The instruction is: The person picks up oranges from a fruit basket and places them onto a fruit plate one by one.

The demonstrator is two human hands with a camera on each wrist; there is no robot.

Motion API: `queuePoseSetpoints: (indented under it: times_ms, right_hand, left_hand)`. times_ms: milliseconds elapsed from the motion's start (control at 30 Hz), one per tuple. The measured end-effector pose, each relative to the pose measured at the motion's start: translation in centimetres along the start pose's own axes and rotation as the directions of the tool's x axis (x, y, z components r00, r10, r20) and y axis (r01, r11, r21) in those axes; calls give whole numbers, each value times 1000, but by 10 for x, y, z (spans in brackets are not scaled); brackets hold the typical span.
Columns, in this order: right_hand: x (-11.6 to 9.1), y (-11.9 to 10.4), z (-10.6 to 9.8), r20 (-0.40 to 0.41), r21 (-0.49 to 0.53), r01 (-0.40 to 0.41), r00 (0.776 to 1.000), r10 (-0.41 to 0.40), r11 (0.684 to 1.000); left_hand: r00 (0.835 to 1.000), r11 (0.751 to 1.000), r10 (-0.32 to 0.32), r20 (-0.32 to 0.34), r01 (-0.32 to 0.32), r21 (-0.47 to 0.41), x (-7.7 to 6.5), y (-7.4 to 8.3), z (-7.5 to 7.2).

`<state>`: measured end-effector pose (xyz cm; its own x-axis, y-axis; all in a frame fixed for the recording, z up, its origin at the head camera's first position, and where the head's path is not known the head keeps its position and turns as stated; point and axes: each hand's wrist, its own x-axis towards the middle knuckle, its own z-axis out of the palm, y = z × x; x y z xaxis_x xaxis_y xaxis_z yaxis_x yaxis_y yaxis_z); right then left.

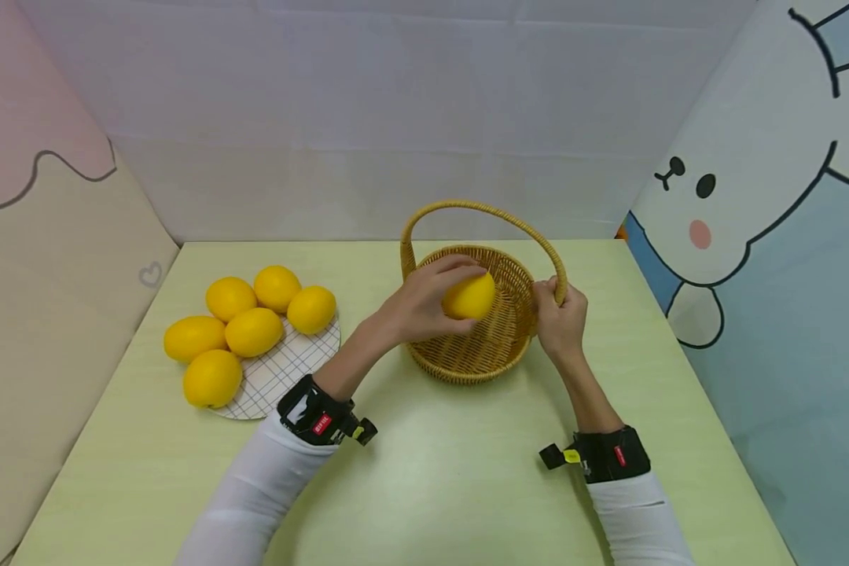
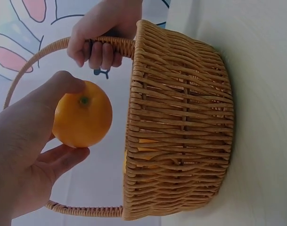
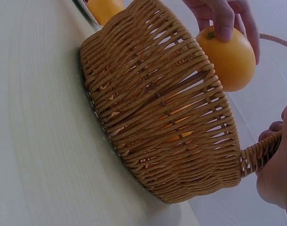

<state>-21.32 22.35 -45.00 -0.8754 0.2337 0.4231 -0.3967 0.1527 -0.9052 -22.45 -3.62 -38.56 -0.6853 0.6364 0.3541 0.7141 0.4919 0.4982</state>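
My left hand (image 1: pixel 424 303) holds an orange (image 1: pixel 472 297) between thumb and fingers, above the opening of a round wicker basket (image 1: pixel 467 368). The fruit is round with a green stem spot, as the left wrist view shows. At the basket's right side, my right hand (image 1: pixel 562 318) grips the lower end of the tall arched handle (image 1: pixel 483 207). Orange patches show through the weave (image 3: pixel 181 134) in both wrist views, so fruit lies inside; from the head camera, my left hand hides it. The basket stands upright on the table.
Several more oranges (image 1: pixel 253 332) sit to the left, on and around the edge of a round white plate (image 1: pixel 272 381) with a grid pattern. The pale table (image 1: pixel 424 495) ends at a white back wall; printed cloth panels flank it on both sides.
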Motion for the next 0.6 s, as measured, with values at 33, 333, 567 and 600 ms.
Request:
queuePoseSetpoints:
  times_ms: [33, 333, 567, 600]
  right_hand:
    - [0, 0, 0, -1, 3, 0, 1000, 0, 1000]
    - [-1, -5, 0, -9, -12, -22, 1000, 22, 1000]
    - [-1, -7, 1, 5, -23, -21, 1000, 22, 1000]
    - [-1, -7, 1, 8, -19, -20, 1000, 20, 1000]
  left_hand:
    - [1000, 1000, -2, -3, 2, 0, -2, 0, -1]
    - [999, 1000, -29, -35, 29, 6, -23, -5, -15]
    - [995, 998, -69, -77, 69, -7, -45, -10, -29]
    - [994, 997, -74, -84, 74, -6, -49, -10, -32]
